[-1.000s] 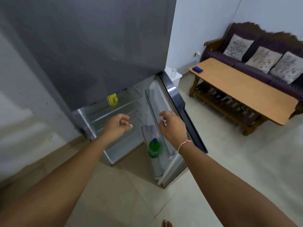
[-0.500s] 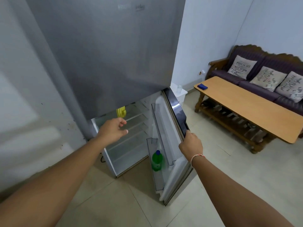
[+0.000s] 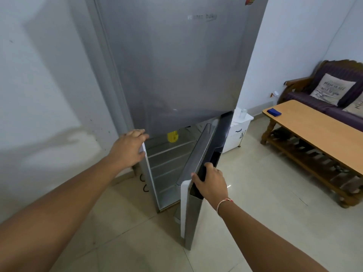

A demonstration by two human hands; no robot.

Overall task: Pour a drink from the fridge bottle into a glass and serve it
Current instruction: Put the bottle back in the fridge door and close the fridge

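A big grey fridge (image 3: 176,61) stands against the far wall, a little left of the middle; its tall top door is closed; its lower door (image 3: 198,173) stands partly open, swung out toward the near side; the shelves (image 3: 169,154) inside the low part show through the gap; a small yellow thing (image 3: 172,136) sits on the top shelf, far back; the drink bottle is not in sight, so I cannot tell where it is, and no glass shows clearly either; to the right a long wooden table (image 3: 322,134) stands on the pale tile floor (image 3: 265,213), with a small blue thing (image 3: 274,112) lying on its far end; behind the table is a dark sofa (image 3: 314,99) with a printed cushion (image 3: 332,88); a little white cabinet (image 3: 238,130) stands just right of the fridge; the left hand (image 3: 127,150) rests on the left front edge of the open fridge body, fingers mostly straight and spread, holding nothing; the right hand (image 3: 212,183) grips the near edge of the lower door, thumb on the inner side and fingers curled over the dark outer edge; a thin band (image 3: 223,203) goes round the right wrist.
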